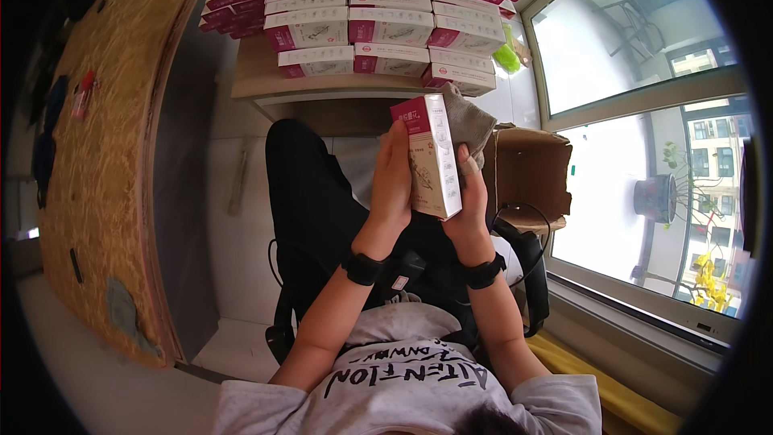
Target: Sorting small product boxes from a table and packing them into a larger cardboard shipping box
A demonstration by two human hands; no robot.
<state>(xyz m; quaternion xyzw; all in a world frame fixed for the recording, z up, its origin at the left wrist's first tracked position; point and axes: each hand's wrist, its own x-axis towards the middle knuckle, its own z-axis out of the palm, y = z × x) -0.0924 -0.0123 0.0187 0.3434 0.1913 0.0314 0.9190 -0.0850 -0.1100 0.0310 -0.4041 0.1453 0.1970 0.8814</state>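
Between my two hands, above my lap, is a white and magenta printed cardboard box [432, 160]. My left hand [392, 175] presses flat along the box's left side. My right hand [471, 193] supports its lower right side, the thumb up beside the edge. A grey-beige cloth [468, 118] lies against the box's upper right, by my right fingers; how it is held is hidden. Beyond the hands, many matching boxes [389, 27] stand stacked in rows on a light wooden table [259, 81].
An open brown cardboard carton [528, 175] stands right of my lap, close to a black chair armrest [531, 272]. A large wooden board surface [115, 133] lies at the left. Window frames [646, 99] run along the right. A bright green item [507, 57] lies beside the stack.
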